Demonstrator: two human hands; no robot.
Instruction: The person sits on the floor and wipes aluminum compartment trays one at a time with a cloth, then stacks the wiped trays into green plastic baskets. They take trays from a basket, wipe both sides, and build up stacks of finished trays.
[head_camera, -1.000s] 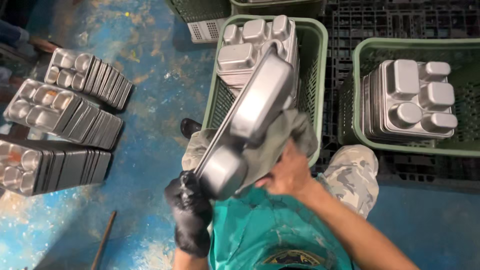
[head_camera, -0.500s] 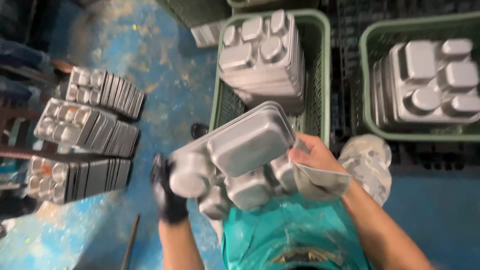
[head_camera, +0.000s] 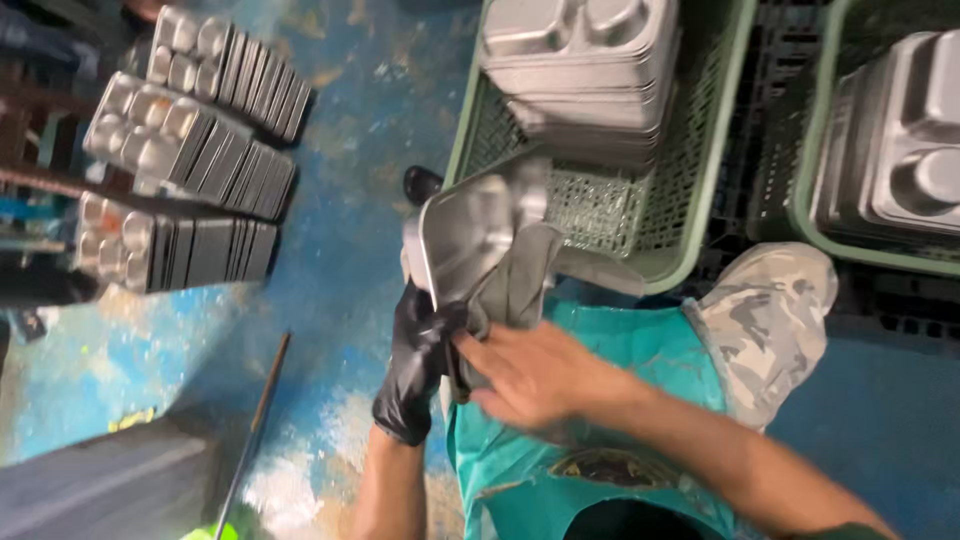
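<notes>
Steel compartment tray (head_camera: 470, 235) held on edge, tilted, just in front of the near green basket (head_camera: 700, 180). Clamped at its lower end by the left hand (head_camera: 415, 365), black-gloved, fingers clenched round the rim. Draped over its right side, a grey cloth (head_camera: 525, 280). Bare right hand (head_camera: 535, 375) pressed on the cloth's lower end, fingers curled loosely onto it; hard to tell whether actually pinching, since blurred by motion. Tray's far face hidden, so compartments not countable.

Seen two green baskets, the second one (head_camera: 815, 150) cut off at the right and top edges. Each loaded with one stack of trays: the near stack (head_camera: 585, 70) cropped at the top, the far stack (head_camera: 890, 140) cropped at the right. Tray numbers within the stacks impossible to count.

Counted three rows of trays (head_camera: 190, 165) standing on edge on the blue floor (head_camera: 350, 200) at left, well apart from the hands, their left ends lost in shadow. Noted one thin rod (head_camera: 255, 420) lying on the floor, its lower end cut off. Teal apron (head_camera: 620, 460) and a camouflage trouser knee (head_camera: 765, 320) below the hands, partly covered by the right forearm.
</notes>
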